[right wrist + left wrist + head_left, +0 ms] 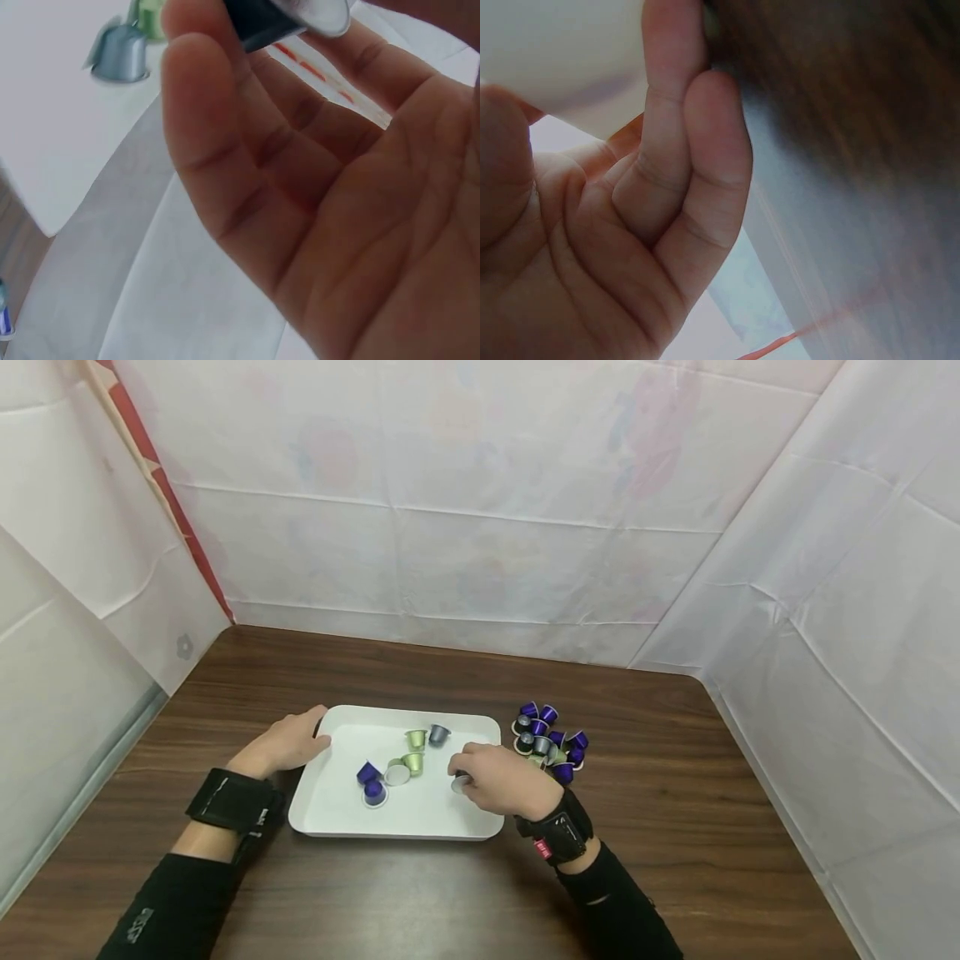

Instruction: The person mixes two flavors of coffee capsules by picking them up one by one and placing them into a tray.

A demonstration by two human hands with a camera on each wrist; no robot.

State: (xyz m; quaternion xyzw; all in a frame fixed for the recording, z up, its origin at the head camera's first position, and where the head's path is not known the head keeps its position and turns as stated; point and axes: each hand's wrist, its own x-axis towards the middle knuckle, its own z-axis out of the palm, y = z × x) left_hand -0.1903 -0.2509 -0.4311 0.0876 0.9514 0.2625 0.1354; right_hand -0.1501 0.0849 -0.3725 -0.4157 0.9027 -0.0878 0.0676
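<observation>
A white tray (pixel 420 822) lies on the table. At its left edge my left hand (pixel 283 745) holds the rim, thumb at the near side; the left wrist view shows the tray's pale surface (pixel 562 52) beside the fingers. Over the tray's right part, my right hand (pixel 504 779) pinches a black coffee capsule (pixel 259 22) with a silver lid. On the tray lie green capsules (pixel 413 764), one with its pale lid (pixel 397 774) showing, a grey capsule (pixel 438 735) near the back, and two purple capsules (pixel 373 792) at left.
Right of the tray, a heap of coffee capsules (pixel 564 772) in purple, black, grey and green sits on the wooden table (pixel 675 827). White sheeting (pixel 450 568) hangs behind the table and along both sides.
</observation>
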